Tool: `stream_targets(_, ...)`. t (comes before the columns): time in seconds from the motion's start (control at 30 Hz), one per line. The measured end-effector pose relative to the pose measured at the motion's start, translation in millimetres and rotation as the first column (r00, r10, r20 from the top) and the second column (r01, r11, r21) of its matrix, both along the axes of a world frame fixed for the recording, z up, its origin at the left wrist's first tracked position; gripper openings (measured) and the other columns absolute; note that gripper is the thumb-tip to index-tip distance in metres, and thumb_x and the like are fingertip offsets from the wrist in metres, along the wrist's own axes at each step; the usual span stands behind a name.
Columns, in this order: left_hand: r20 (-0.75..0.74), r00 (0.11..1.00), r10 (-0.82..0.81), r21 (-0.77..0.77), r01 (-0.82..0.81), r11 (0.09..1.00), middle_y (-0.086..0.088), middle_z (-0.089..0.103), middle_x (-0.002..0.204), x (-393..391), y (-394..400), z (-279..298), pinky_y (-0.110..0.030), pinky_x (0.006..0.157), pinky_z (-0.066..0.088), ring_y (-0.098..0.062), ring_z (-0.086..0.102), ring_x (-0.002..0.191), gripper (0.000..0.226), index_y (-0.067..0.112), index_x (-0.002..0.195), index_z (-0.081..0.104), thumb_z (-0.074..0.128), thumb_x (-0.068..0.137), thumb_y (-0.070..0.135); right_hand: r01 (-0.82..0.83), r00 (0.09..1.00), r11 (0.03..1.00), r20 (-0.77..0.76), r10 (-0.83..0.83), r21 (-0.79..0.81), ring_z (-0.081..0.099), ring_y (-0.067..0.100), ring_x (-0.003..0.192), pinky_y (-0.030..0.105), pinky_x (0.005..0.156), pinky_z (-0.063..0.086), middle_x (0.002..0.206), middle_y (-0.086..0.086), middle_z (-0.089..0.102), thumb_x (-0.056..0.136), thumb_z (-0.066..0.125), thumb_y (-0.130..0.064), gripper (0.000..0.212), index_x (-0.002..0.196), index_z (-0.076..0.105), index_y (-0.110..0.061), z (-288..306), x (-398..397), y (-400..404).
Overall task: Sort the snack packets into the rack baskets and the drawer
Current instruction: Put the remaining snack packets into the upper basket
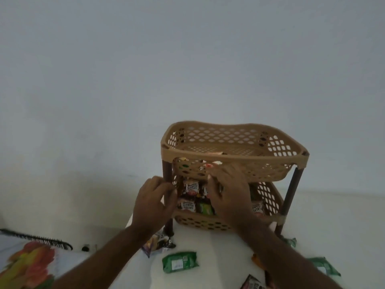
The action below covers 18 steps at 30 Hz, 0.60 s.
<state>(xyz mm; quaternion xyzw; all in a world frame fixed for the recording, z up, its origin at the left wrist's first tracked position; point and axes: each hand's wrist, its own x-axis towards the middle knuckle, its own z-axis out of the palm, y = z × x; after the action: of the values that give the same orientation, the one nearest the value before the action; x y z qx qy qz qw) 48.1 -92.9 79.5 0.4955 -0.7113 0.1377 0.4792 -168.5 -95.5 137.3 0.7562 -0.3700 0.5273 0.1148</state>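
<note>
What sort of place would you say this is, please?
Probably a room at home: a tan plastic two-tier rack stands on a white surface against a bare wall, with floral fabric alongside.

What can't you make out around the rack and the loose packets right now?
- Head view: the right hand covers the middle of the lower basket; any grip is hidden.
- Top basket: its near rim hides most of the contents.
- Dark packet: cut off by the bottom edge.
- Packet print: too blurred.
</note>
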Motion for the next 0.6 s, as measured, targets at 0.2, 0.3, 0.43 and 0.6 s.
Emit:
stream_targets(0.2, 0.029, 0.991, 0.133, 0.434, -0.132, 0.891, 0.011, 0.063, 0.104, 39, 11, -93, -0.021, 0.077, 0.041, -0.011, 0.059, 0.095, 0.019, 0.028, 0.104, 0.066, 0.052, 0.092, 0.031, 0.032, 0.980, 0.971, -0.196, 0.016, 0.238, 0.048, 0.011, 0.081, 0.023, 0.068, 0.037, 0.082, -0.005, 0.058, 0.089, 0.050, -0.025, 0.019, 0.089, 0.067, -0.018, -64, 5, 17)
stream_targets(0.3, 0.150, 0.986, 0.078, 0.682, -0.161, 0.713, 0.008, 0.063, 0.121, 51, 10, -119, -0.025, 0.086, 0.045, -0.013, 0.058, 0.109, 0.029, 0.034, 0.121, 0.064, 0.053, 0.094, 0.036, 0.024, 0.961, 0.937, -0.266, 0.074, 0.347, 0.048, 0.009, 0.079, 0.021, 0.067, 0.037, 0.080, -0.006, 0.058, 0.087, 0.054, -0.025, 0.016, 0.086, 0.068, -0.019, -87, 10, 19)
stream_targets(0.43, 0.022, 0.993, 0.118, 0.847, -0.081, 0.526, 0.009, 0.062, 0.106, 55, 18, -125, -0.026, 0.082, 0.046, -0.010, 0.060, 0.099, 0.018, 0.045, 0.104, 0.064, 0.061, 0.088, 0.039, -0.026, 0.937, 0.832, -0.277, 0.213, 0.554, 0.059, 0.014, 0.102, 0.029, 0.093, 0.048, 0.107, -0.002, 0.069, 0.088, 0.059, -0.021, 0.019, 0.103, 0.071, -0.019, -117, 13, 17)
stream_targets(0.6, -0.105, 0.982, 0.159, 0.935, 0.043, 0.352, 0.005, 0.063, 0.106, 67, 18, -118, -0.025, 0.077, 0.056, -0.012, 0.066, 0.090, 0.047, 0.034, 0.114, 0.050, 0.078, 0.077, 0.036, 0.119, 0.790, 0.596, -0.439, 0.428, 0.794, 0.041, 0.020, 0.129, 0.036, 0.109, 0.033, 0.139, 0.003, 0.049, 0.090, 0.058, -0.028, 0.049, 0.138, 0.047, -0.022, -150, 26, 16)
